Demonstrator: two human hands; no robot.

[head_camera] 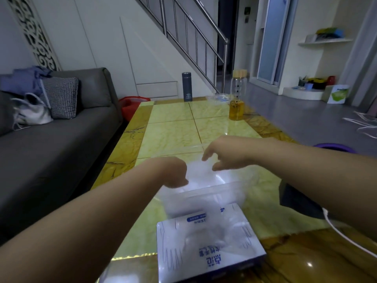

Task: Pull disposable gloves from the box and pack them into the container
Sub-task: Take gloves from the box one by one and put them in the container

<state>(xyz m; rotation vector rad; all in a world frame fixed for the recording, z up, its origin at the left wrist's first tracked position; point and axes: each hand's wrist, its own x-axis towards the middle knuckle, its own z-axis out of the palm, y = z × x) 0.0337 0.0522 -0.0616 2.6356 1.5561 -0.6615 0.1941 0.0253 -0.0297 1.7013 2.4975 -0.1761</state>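
**Flimsy film glove: a light pinch at the edge**

The clear glove (204,180) is hanging just beyond the box (208,248), over the container (214,188) on the table (173,129). The left grip (173,172) is pinching the glove's edge. The right grip (226,156) is curling at the far edge; I cannot tell whether it is holding film. The glove is looking weightless, limp and slippery, probably needing light pinches at its edges.
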